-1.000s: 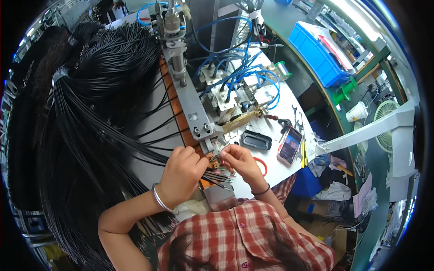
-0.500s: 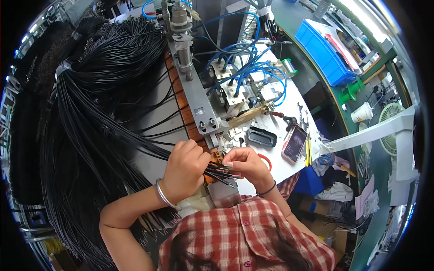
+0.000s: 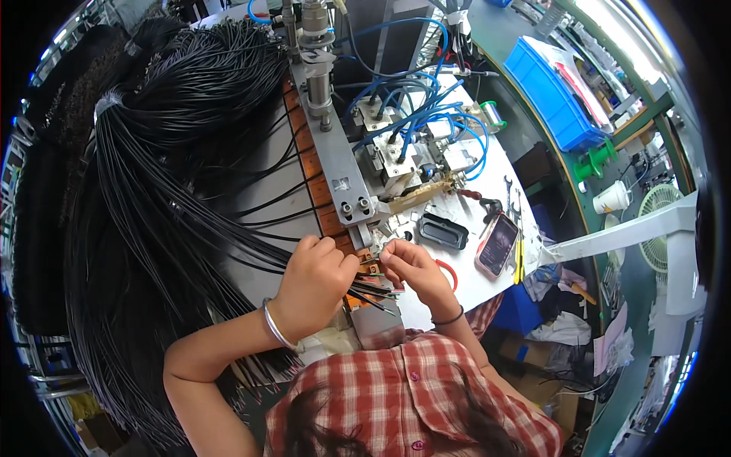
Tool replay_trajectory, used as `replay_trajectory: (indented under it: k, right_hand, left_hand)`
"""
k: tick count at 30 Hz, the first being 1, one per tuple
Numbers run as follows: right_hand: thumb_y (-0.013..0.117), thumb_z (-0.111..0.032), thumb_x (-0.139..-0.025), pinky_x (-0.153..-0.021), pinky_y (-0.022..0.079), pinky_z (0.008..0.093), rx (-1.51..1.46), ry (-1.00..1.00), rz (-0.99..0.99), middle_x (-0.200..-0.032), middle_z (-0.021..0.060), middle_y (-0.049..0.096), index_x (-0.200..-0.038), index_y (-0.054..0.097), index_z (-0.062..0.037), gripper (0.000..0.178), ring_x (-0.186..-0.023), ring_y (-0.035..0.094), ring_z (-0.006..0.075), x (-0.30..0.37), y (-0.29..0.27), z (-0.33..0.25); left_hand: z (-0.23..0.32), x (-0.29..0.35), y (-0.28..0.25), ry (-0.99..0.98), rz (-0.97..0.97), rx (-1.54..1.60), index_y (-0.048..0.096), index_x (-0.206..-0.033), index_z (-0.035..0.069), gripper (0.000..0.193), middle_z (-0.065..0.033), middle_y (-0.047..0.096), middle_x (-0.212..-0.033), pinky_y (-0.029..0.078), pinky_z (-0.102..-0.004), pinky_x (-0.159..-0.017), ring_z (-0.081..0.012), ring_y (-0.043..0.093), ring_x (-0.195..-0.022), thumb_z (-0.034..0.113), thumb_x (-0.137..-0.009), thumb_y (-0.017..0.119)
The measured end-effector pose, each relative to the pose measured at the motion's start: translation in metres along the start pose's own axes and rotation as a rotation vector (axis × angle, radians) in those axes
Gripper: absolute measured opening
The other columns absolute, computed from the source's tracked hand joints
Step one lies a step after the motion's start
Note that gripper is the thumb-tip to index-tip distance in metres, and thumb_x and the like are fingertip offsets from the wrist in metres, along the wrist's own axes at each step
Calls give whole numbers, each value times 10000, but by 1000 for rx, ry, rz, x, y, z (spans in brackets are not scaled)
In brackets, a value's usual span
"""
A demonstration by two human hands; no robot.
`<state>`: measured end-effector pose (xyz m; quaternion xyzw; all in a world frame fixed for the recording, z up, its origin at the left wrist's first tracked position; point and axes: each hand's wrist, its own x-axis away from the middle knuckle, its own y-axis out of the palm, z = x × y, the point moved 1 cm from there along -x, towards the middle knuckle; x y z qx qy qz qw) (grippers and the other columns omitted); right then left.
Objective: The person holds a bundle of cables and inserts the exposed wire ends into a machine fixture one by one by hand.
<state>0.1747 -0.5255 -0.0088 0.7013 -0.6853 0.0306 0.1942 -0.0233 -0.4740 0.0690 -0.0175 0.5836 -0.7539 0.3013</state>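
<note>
My left hand (image 3: 318,280) is closed around a bunch of black cables (image 3: 259,245) that run in from the large pile on the left. Past that fist, several cut cable ends (image 3: 373,291) with small coloured wire tips stick out to the right. My right hand (image 3: 417,273) pinches thumb and forefinger together at a thin wire end beside the orange-brown slotted strip (image 3: 326,217). The fingertips partly hide this wire. Above both hands stands a metal press with a grey plate (image 3: 340,183); its lower end is close to my right fingertips.
A big tied bundle of black cables (image 3: 183,107) covers the left side. Blue air hoses (image 3: 449,114) loop behind the press. On the white tabletop lie a black tray (image 3: 443,231), a phone (image 3: 498,244) and yellow-handled tweezers (image 3: 519,259). A white arm (image 3: 617,225) crosses at the right.
My right hand has moved slightly up and away from the bunched cable ends, to the orange-brown strip. My left hand keeps its grip in nearly the same place.
</note>
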Motion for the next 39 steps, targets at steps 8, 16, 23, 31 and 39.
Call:
replay_trajectory:
  k: [8, 16, 23, 31, 39]
  right_hand:
    - [567, -178, -936, -436, 323, 183, 115, 53, -7, -654, -48, 515, -872, 555, -56, 139, -528, 438, 23, 0, -2, 0]
    - [528, -214, -963, -486, 385, 193, -258, 100, -88, -825, 21, 581, -1021, 584, -40, 192, -620, 501, 28, 27, 43, -44]
    - [468, -178, -989, -460, 363, 189, -364, 397, -496, -865, 26, 548, -1031, 511, -56, 136, -591, 442, 42, 4, 95, -30]
    - [479, -192, -987, -431, 298, 183, -252, 388, -601, -802, -3, 506, -976, 469, -70, 123, -546, 376, 44, 19, 98, -29]
    - [496, -231, -984, -422, 296, 203, -340, 421, -796, -763, -3, 498, -997, 463, -96, 140, -527, 379, 54, 11, 93, -11]
  left_hand:
    - [-2, 1, 6, 50, -92, -51, 525, -722, 66, 166, -72, 517, -723, 383, -351, -701, -253, 511, -769, 15, -589, 610]
    - [24, -9, -38, 328, 10, -120, 617, -888, 46, 274, -78, 543, -752, 426, -345, -676, -258, 550, -777, 134, -631, 652]
    - [-18, -35, -104, 244, -304, 154, 671, -919, 54, 255, -101, 602, -766, 471, -375, -693, -290, 588, -767, 236, -742, 691]
    - [-227, -164, -88, -551, -242, -816, 692, -996, 92, 301, -170, 608, -1176, 467, -412, -916, -268, 580, -1111, 229, -728, 693]
    - [-376, -211, -3, -858, 584, -1001, 605, -912, 176, 314, -23, 538, -908, 335, -545, -877, -215, 482, -953, 435, -746, 545]
